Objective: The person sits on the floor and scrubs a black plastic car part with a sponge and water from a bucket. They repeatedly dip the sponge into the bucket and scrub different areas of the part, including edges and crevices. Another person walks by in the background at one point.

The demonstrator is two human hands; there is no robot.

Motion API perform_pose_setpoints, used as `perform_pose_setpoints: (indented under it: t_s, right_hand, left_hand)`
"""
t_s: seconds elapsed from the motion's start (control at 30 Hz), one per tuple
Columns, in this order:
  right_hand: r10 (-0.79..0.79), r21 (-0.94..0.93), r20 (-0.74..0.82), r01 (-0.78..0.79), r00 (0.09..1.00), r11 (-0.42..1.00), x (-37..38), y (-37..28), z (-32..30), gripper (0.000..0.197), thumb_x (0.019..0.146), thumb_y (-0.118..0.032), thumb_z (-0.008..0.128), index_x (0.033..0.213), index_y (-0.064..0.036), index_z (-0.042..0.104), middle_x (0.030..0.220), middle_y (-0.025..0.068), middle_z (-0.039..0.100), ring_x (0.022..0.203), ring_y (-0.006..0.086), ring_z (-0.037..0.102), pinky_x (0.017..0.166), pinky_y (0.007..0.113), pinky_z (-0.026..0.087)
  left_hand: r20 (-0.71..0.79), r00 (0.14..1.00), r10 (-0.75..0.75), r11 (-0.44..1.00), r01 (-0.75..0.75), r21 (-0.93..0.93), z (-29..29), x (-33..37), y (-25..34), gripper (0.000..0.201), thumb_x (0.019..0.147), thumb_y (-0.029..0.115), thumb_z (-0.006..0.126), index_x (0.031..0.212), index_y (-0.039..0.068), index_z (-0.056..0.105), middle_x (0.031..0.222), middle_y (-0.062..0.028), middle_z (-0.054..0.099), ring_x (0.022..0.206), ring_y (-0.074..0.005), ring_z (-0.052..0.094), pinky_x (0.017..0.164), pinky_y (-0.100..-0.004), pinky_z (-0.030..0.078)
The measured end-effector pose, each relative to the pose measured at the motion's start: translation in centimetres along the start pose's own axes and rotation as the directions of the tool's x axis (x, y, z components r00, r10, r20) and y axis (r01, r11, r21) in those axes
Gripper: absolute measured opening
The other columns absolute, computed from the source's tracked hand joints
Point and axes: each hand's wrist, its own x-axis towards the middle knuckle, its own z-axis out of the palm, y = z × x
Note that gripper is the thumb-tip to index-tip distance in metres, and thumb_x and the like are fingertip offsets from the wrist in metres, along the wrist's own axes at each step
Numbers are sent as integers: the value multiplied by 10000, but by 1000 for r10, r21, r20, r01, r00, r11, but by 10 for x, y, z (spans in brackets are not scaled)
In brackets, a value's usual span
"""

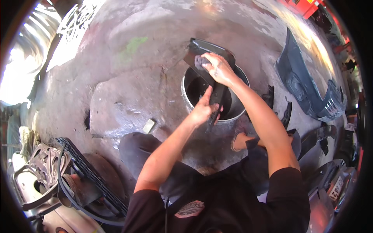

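Our right hand (220, 70) curls its fingers around a dark grey pad (201, 62), held against the black panel (205, 75); our left hand (203, 109) wraps its fingers around the near end, probably to steady it. We hold the panel slanted over the round bucket (185, 95), likely so drips fall inside. A pale block (149, 126) lies leftward on the floor (128, 91).

Vehicle body workshop, as I judge it remotely through the head camera: stained grey floor (128, 83); blue-grey bumper cover (294, 79) at right; black slatted grille (92, 175) at lower left; number plate (336, 188) at lower right.
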Motion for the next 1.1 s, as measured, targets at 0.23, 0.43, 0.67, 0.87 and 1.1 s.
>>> perform_pose_setpoints:
  t_s: [0.23, 0.43, 0.67, 0.87, 1.1]
  right_hand:
    - [-155, -423, 115, 189, 981, 886, 75, 43, 19, 241, 909, -64, 620, 1141, -121, 651, 980, 150, 630, 936, 382, 671, 779, 507, 547]
    - [-227, -517, 303, 359, 926, 777, 83, 56, 21, 248, 889, -15, 580, 1105, -125, 636, 1010, 123, 598, 961, 334, 663, 777, 488, 571]
    - [241, -664, 344, 53, 907, 746, 31, 21, -32, 134, 839, -84, 646, 932, -15, 714, 1037, 235, 710, 913, 412, 726, 798, 507, 585]
    - [550, -674, 284, -245, 785, 697, 8, 8, -62, 293, 862, -219, 679, 1094, -45, 718, 1113, 237, 722, 1045, 402, 707, 904, 495, 576]
    - [618, -601, 308, -355, 723, 716, 0, -41, -57, 362, 842, -212, 677, 1162, -46, 710, 1164, 234, 718, 1130, 415, 678, 981, 498, 545]
  left_hand:
    - [-28, 999, 28, 997, -25, 71, 9, -14, -7, 902, 982, -37, 534, 1659, 79, -52, 1004, -124, 669, 740, -168, 635, 649, -320, 545]
    - [-85, 996, 15, 998, -9, 64, 14, -17, -8, 864, 951, -127, 518, 1661, 55, 62, 1076, -122, 694, 808, -168, 662, 699, -304, 558]
    - [-143, 984, 109, 993, -102, 59, 32, -8, 7, 817, 925, -156, 523, 1641, 11, 166, 1075, -132, 704, 835, -177, 685, 721, -307, 563]
    - [-136, 987, 89, 984, -66, 167, 44, 12, 13, 838, 915, -162, 544, 1643, 14, 168, 1161, -167, 700, 820, -178, 686, 701, -315, 565]
    - [-227, 874, 430, 817, -270, 509, 20, 63, -24, 871, 862, -105, 600, 1632, 18, 210, 1388, -271, 616, 1258, -322, 635, 1069, -360, 476]
